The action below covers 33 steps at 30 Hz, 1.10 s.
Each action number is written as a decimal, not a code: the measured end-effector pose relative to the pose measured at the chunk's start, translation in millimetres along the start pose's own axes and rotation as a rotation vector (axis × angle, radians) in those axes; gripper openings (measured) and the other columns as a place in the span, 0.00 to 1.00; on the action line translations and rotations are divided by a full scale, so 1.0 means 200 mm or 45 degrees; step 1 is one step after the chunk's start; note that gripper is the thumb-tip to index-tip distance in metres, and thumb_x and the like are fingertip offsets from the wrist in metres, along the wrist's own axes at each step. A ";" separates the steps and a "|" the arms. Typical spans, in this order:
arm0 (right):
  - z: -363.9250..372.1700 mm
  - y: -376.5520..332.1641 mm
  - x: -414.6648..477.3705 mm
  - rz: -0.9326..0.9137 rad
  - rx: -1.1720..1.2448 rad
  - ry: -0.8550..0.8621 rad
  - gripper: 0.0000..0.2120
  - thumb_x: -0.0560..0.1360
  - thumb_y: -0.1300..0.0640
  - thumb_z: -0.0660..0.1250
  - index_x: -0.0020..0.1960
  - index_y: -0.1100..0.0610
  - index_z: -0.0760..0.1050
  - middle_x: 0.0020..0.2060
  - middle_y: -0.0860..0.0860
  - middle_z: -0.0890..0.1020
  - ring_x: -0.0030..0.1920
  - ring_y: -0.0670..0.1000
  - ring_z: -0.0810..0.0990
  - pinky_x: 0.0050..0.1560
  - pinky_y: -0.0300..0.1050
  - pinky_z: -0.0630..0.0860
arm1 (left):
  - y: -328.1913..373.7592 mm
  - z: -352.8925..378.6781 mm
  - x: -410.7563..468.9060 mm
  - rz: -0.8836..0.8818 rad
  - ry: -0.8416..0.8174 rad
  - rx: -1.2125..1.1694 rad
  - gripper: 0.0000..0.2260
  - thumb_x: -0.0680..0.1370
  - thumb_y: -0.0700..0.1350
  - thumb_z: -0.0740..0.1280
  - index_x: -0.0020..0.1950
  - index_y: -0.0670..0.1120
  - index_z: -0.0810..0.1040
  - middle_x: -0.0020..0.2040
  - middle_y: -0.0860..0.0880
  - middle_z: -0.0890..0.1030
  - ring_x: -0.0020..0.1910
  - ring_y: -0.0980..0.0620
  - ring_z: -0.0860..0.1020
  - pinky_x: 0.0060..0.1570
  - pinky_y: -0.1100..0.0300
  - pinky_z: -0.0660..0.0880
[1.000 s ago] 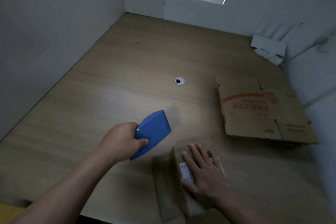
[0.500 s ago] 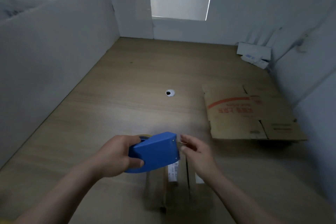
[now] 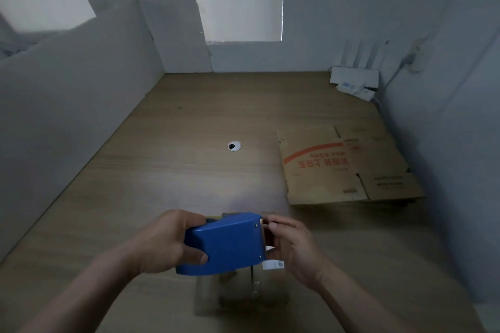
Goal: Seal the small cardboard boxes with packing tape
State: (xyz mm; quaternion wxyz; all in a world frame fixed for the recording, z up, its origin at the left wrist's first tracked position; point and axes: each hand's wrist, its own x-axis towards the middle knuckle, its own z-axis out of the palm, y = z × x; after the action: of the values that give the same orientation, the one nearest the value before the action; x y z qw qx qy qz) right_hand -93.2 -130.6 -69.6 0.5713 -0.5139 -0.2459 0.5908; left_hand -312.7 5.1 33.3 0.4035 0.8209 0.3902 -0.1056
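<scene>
1. The left hand (image 3: 165, 244), lower centre-left of the frame, has the blue tape dispenser (image 3: 227, 242) by its rear end. Its fingers are over the top and its thumb is hooked on the near side, a full, firm grip.
2. The right hand (image 3: 293, 247) sits at the dispenser's right end, the mouth. Its fingers curl over, the thumb is beneath, and they pinch right there. Whether a tape end lies between them I cannot tell; it is too dim and small.
3. The small box (image 3: 254, 286) is at lower centre, directly below the dispenser and partly hidden by it. It rests on the table (image 3: 189, 170) and looks blurred, with a white label just under the right hand.
4. Here is the relation that matters. The dispenser's long axis runs left to right across the frame, while the dark seam on the box seems to run up the frame, away from the person, so the two lie crosswise. My read is that the tape must come down and turn to follow that seam, and the right hand is the nearer one to the box top.
5. A flattened carton (image 3: 338, 167) lies at middle right, well apart from the box.
</scene>
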 end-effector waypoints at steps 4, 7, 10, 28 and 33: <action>0.01 -0.02 -0.02 0.008 -0.035 -0.033 0.17 0.76 0.58 0.62 0.60 0.56 0.82 0.58 0.58 0.83 0.60 0.60 0.81 0.56 0.61 0.79 | 0.00 0.00 0.01 0.008 -0.010 -0.032 0.09 0.71 0.41 0.76 0.47 0.53 0.82 0.41 0.57 0.84 0.43 0.59 0.82 0.41 0.64 0.76; 0.04 -0.03 -0.02 0.016 -0.063 0.021 0.16 0.81 0.67 0.60 0.62 0.56 0.81 0.57 0.59 0.83 0.59 0.60 0.82 0.56 0.60 0.81 | -0.02 -0.02 0.03 0.050 -0.039 -0.057 0.09 0.70 0.41 0.76 0.47 0.53 0.82 0.42 0.57 0.84 0.43 0.59 0.82 0.43 0.64 0.74; 0.09 -0.03 0.01 0.038 -0.095 0.144 0.15 0.80 0.69 0.62 0.62 0.57 0.80 0.55 0.59 0.84 0.56 0.58 0.84 0.56 0.59 0.81 | -0.04 -0.06 0.07 0.101 -0.073 -0.080 0.09 0.71 0.41 0.76 0.46 0.53 0.82 0.42 0.57 0.84 0.42 0.58 0.81 0.43 0.62 0.74; 0.08 0.00 0.15 0.096 -0.322 0.739 0.04 0.77 0.64 0.69 0.44 0.63 0.80 0.36 0.57 0.82 0.36 0.52 0.79 0.37 0.44 0.78 | -0.40 -0.25 0.33 0.207 -0.135 -0.206 0.06 0.67 0.45 0.77 0.37 0.49 0.80 0.34 0.51 0.81 0.32 0.57 0.77 0.34 0.62 0.69; -0.02 0.00 0.30 0.186 -0.396 0.802 0.05 0.77 0.65 0.69 0.42 0.64 0.80 0.30 0.54 0.79 0.30 0.50 0.76 0.33 0.45 0.74 | -0.40 -0.30 0.40 0.048 -0.133 -0.198 0.09 0.68 0.48 0.77 0.42 0.45 0.81 0.37 0.49 0.83 0.35 0.56 0.79 0.38 0.60 0.70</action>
State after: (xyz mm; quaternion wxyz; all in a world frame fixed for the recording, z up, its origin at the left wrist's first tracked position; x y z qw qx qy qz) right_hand -79.0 -75.4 -90.4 0.4903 -0.7678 -0.1071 0.3982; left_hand -326.6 124.2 -12.4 0.4877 0.7877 0.3600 -0.1100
